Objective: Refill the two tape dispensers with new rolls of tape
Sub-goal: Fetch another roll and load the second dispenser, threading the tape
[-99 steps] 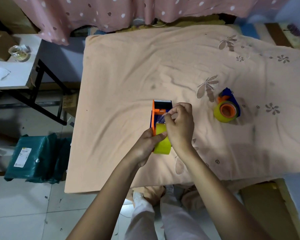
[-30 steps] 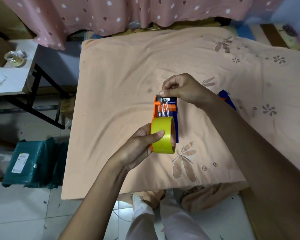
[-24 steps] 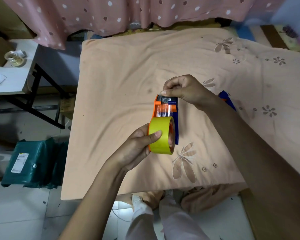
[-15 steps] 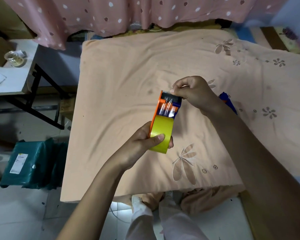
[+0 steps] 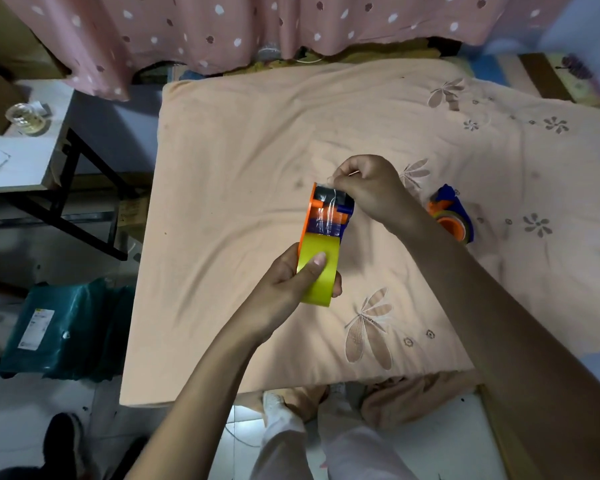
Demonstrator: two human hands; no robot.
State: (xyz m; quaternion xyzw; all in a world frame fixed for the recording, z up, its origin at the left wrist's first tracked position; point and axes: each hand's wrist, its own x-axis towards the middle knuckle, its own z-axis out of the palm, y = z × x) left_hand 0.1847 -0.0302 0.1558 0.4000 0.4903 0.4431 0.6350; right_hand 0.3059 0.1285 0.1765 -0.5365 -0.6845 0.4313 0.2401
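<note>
— Hands first, head view: what have I got?
— My left hand [image 5: 284,282] is wrapped tight round the yellow tape roll [image 5: 317,270] seated in the orange-and-blue plastic dispenser [image 5: 328,213], held above the peach flowered blanket [image 5: 243,161].
— And my right hand [image 5: 369,187]?
— Fingertips pinched on the clear tape end [image 5: 330,206], stretched over the dispenser's front. Second orange-and-blue dispenser [image 5: 451,213] lies on the blanket, just beyond my right forearm.

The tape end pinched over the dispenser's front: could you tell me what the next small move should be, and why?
Probably draw the clear tape end down onto the cutter edge and tear it. The right hand pinches it just past the dispenser front, while the left hand grips the yellow roll, already seated.
</note>
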